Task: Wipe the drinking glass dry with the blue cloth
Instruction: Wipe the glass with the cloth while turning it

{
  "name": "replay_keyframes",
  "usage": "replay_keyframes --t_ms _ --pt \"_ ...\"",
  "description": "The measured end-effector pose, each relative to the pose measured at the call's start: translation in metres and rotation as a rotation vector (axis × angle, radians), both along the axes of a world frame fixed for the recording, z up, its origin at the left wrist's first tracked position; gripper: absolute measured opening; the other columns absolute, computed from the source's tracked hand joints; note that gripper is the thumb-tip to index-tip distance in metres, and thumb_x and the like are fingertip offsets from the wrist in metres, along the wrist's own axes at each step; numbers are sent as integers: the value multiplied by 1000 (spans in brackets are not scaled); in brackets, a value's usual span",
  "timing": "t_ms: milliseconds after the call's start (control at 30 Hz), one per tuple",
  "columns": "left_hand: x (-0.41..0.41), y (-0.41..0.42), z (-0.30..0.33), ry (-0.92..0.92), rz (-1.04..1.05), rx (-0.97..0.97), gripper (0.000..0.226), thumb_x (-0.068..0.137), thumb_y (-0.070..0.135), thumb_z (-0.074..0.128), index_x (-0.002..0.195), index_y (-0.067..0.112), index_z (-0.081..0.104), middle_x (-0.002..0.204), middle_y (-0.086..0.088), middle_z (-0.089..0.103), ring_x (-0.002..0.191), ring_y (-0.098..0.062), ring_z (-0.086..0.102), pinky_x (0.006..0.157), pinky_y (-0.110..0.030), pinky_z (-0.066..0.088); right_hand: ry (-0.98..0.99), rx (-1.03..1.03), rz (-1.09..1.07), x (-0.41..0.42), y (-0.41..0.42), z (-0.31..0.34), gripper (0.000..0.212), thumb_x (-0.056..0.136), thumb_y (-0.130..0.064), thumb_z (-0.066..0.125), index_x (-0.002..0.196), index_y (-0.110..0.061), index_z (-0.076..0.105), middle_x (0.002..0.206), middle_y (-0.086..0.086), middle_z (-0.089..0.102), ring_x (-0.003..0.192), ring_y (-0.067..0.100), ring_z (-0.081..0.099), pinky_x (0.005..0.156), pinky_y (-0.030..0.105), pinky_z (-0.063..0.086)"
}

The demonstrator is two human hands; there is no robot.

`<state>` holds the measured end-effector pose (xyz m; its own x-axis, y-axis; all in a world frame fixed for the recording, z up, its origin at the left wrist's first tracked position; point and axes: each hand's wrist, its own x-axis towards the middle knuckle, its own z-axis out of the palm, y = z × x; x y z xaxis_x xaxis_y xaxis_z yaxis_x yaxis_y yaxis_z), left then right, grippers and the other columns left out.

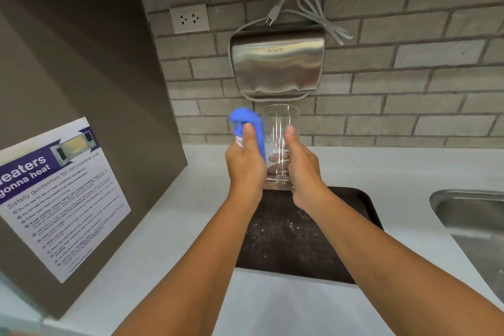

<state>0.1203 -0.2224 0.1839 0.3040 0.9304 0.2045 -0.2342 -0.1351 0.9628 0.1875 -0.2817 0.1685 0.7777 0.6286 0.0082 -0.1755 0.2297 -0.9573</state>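
Glass (281,144) at frame centre, upright, held above dark tray (354,226); right hand (302,169) clamped round its side.
Left hand (245,163) closed on blue cloth (249,124), pressing the outer wall. Rotate glass steadily, then wipe inside and base.

The drinking glass (280,144) is held upright between the left hand (245,163) at nine o'clock and the right hand (302,169) at three, above the tray (294,243); the cloth (249,128) is pressed apparently against its nine o'clock side, the sink (474,224) further at three
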Motion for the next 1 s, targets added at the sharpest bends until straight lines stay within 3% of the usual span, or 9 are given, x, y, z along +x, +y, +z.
replay_keyframes --t_ms 133,233,333,400,533,667,733,833,1000 --pt "1 -10 -3 140 -63 411 45 92 52 47 134 36 53 122 10 66 99 -5 64 82 -27 52 -37 14 2 -3 0 4 63 82 -69 58 104 -13 75 107 13 78 92 26 75 90 45 57" --pt "0 0 7 79 -61 148 32 95 51 45 92 26 65 79 4 66 71 -12 62 65 -30 51 -4 39 63 -3 -4 4 64 83 -70 56 106 -13 74 90 9 76 76 22 70 88 44 57" --pt "-5 12 7 79 -209 -210 33 94 52 48 88 23 63 87 -3 71 82 -22 69 74 -36 57 53 55 120 0 -5 -2 59 84 -69 56 105 -17 75 88 10 78 80 28 76 81 45 61" --pt "-6 12 6 75 -248 -273 34 94 52 49 93 21 63 96 -8 73 89 -27 71 80 -41 58 94 49 134 0 -5 -6 63 81 -71 57 104 -16 76 88 11 78 82 32 76 77 47 61" --pt "-1 7 5 32 -130 -159 28 96 49 47 86 27 61 88 2 68 84 -17 65 71 -32 53 74 17 65 0 -2 -5 62 81 -72 55 105 -19 75 100 8 77 94 27 73 91 45 57" --pt "0 4 -1 46 -36 -38 31 97 46 44 79 26 59 70 3 53 63 -12 50 58 -25 43 -98 -38 -116 1 3 0 42 90 -63 52 88 -25 70 73 -1 59 44 -4 55 45 10 45" --pt "0 3 -4 58 -22 46 31 97 47 43 78 29 59 64 7 51 54 -4 47 54 -22 40 -114 -54 -108 -3 5 -2 39 93 -62 46 96 -29 67 79 -2 63 53 -2 63 48 14 49" --pt "2 2 -4 84 -20 144 33 97 48 43 79 26 59 58 10 50 45 1 47 51 -18 41 -101 -70 -51 -7 6 -3 63 84 -73 48 122 -24 61 96 0 66 77 12 67 65 27 50" --pt "4 -6 -5 100 19 234 30 97 46 44 90 24 63 70 9 62 61 -3 58 61 -23 44 -96 -66 -67 -4 6 0 73 78 -75 56 123 -17 60 91 0 67 67 9 68 62 29 52"
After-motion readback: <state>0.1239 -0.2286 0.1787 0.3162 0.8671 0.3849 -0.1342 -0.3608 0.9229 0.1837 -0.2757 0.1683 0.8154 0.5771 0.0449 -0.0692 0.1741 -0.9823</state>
